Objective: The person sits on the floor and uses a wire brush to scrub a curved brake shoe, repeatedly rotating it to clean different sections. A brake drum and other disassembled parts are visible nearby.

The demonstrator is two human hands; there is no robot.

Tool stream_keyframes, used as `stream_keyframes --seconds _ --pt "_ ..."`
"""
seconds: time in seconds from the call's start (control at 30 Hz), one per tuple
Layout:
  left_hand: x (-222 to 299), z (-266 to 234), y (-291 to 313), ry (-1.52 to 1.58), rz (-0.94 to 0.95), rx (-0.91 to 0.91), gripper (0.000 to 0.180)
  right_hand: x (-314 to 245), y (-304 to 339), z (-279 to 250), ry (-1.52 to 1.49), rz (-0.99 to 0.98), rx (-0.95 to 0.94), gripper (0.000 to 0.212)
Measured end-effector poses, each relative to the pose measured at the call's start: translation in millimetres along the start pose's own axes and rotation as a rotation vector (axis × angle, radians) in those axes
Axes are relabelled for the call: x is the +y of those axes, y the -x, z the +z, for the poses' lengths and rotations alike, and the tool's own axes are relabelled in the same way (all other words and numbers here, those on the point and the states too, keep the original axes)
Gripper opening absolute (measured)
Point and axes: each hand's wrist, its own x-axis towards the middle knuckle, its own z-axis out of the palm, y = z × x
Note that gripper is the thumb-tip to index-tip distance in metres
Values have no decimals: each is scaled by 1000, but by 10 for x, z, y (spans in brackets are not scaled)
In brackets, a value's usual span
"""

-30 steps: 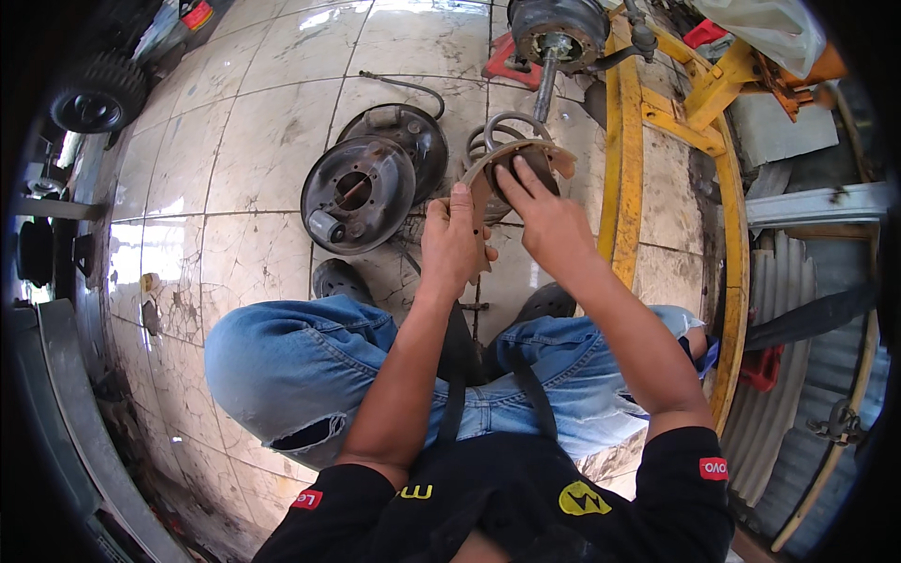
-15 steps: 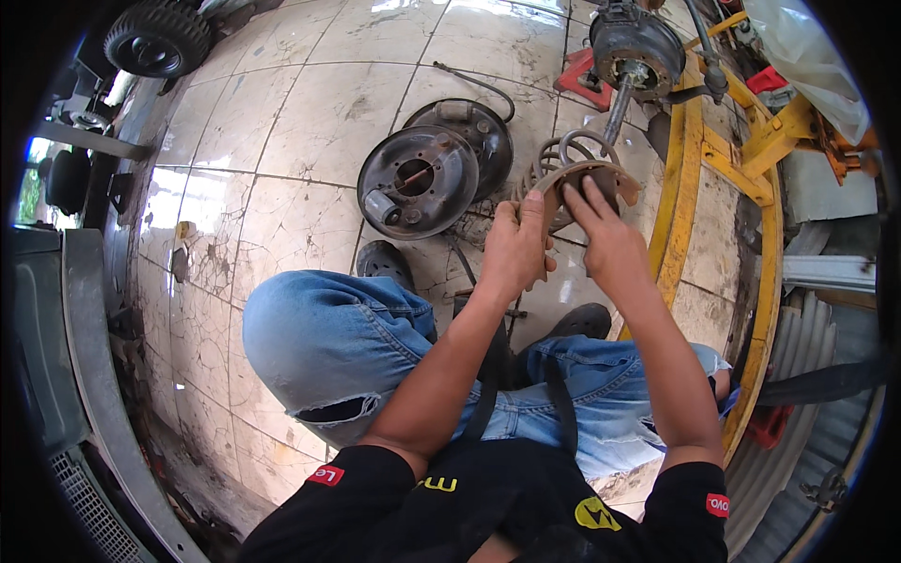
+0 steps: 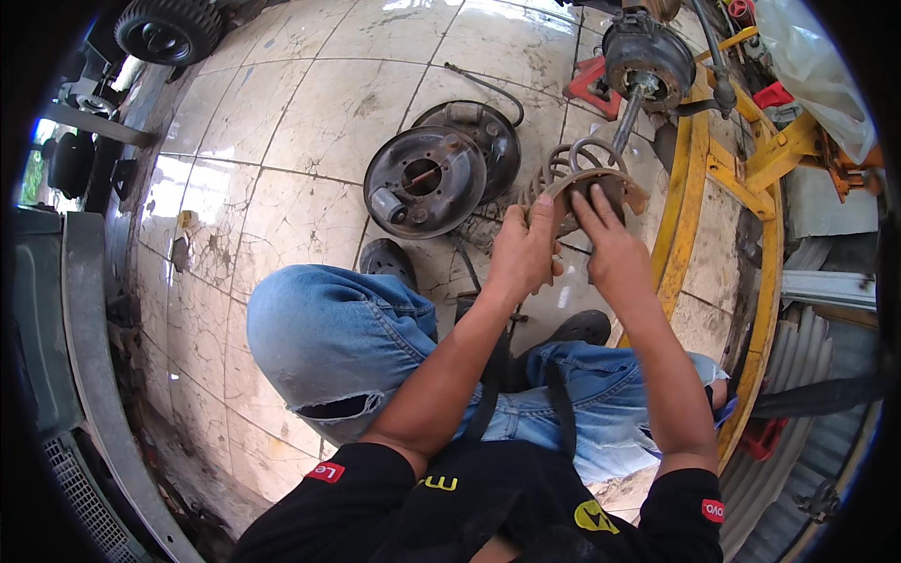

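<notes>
My left hand (image 3: pixel 527 249) is closed around one end of a rusty curved brake shoe (image 3: pixel 631 192), thumb along its edge. My right hand (image 3: pixel 617 253) has its index and middle fingers stretched flat against the shoe's curved face; its other fingers are partly hidden. Just beyond the shoe, a grey coil spring (image 3: pixel 589 150) shows, its lower part covered by the shoe and my hands. Left of these, two dark round brake backing plates lie overlapped on the floor, the front backing plate (image 3: pixel 454 192) carrying a small metal cylinder.
A dark hub and drum (image 3: pixel 648 61) on an axle shaft sits at the far right beside a red stand (image 3: pixel 591 84). A yellow metal frame (image 3: pixel 680 206) runs along my right. Grey metal bodywork (image 3: pixel 89 328) borders the left, and a tyre (image 3: pixel 167 30) stands far left.
The view has shifted slightly, moving the floor things a little to the right in the picture. Both hands stay on the brake shoe, and the right fingers have slid a little over its face.
</notes>
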Motion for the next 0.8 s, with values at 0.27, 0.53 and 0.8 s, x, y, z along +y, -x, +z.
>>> stream_keyframes --seconds 0.27,0.53,0.8 --pt "9 31 -12 31 11 -8 54 -3 -3 -35 -2 -14 -13 73" --pt "-6 22 -7 29 32 13 54 -50 -9 -75 -10 18 -76 74" --pt "24 12 16 15 -4 -10 55 26 -11 -50 46 0 -52 73"
